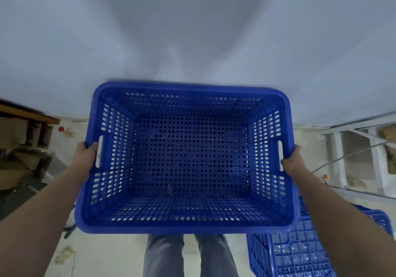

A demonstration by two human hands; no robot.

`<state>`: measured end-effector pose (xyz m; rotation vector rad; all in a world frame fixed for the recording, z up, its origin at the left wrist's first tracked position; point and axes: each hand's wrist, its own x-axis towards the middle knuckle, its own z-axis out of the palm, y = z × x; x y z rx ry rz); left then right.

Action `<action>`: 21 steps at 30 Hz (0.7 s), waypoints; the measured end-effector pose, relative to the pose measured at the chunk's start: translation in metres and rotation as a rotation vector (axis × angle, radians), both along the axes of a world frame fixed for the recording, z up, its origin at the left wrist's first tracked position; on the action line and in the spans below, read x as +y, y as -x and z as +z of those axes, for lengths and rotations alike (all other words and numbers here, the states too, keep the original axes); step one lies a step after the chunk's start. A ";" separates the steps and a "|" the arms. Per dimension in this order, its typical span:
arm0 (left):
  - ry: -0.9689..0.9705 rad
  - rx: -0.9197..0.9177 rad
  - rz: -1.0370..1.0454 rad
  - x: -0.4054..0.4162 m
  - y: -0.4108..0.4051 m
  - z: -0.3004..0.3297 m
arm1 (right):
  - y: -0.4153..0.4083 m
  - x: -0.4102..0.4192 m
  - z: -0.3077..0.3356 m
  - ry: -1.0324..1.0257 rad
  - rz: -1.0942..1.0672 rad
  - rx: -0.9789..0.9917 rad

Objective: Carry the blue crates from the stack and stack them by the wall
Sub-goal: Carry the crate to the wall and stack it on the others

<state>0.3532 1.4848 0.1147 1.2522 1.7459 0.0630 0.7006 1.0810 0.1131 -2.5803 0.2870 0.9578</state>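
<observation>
We see a dim, cool, bluish cast over the whole view. Two soft shadows fan upward across the pale wall (pixel 197 30), so light comes from behind us. Wide-angle distortion bends the shelving (pixel 353 159) and cardboard boxes (pixel 15 148) at the edges. The blue crate (pixel 186 225) looks fairly sharp, its far rim slightly smeared.

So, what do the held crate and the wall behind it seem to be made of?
Crate: looks like moulded blue plastic with a slight sheen, given the uniform colour, rounded rim and regular perforations. The left hand and right hand hold it at the side slots.
Wall: probably painted plaster, smooth, matt and pale; motion blur leaves this open.
</observation>
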 end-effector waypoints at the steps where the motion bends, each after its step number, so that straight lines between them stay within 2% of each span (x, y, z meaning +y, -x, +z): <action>1: -0.049 0.013 -0.073 -0.005 0.003 0.001 | 0.006 0.000 0.001 0.015 0.008 -0.030; 3: -0.103 0.079 -0.233 -0.015 0.013 0.004 | 0.024 0.002 0.003 0.094 0.024 -0.070; 5: -0.103 0.223 -0.413 -0.029 0.028 0.010 | 0.049 0.002 0.013 0.195 0.079 -0.035; 8: -0.089 0.451 -0.738 -0.056 0.039 0.037 | 0.086 -0.006 0.041 0.318 0.265 0.038; 10: -0.122 0.509 -0.945 -0.064 0.034 0.063 | 0.096 -0.011 0.058 0.362 0.373 0.107; 13: -0.182 0.407 -1.123 -0.071 0.008 0.115 | 0.091 0.000 0.088 0.322 0.446 0.132; 15: -0.204 0.275 -1.108 -0.080 -0.014 0.151 | 0.091 0.017 0.127 0.242 0.509 0.083; 18: -0.280 0.125 -1.090 -0.097 -0.038 0.200 | 0.101 0.032 0.191 0.059 0.439 -0.061; 21: -0.340 0.107 -1.301 -0.119 -0.059 0.237 | 0.118 0.022 0.243 0.060 0.420 -0.145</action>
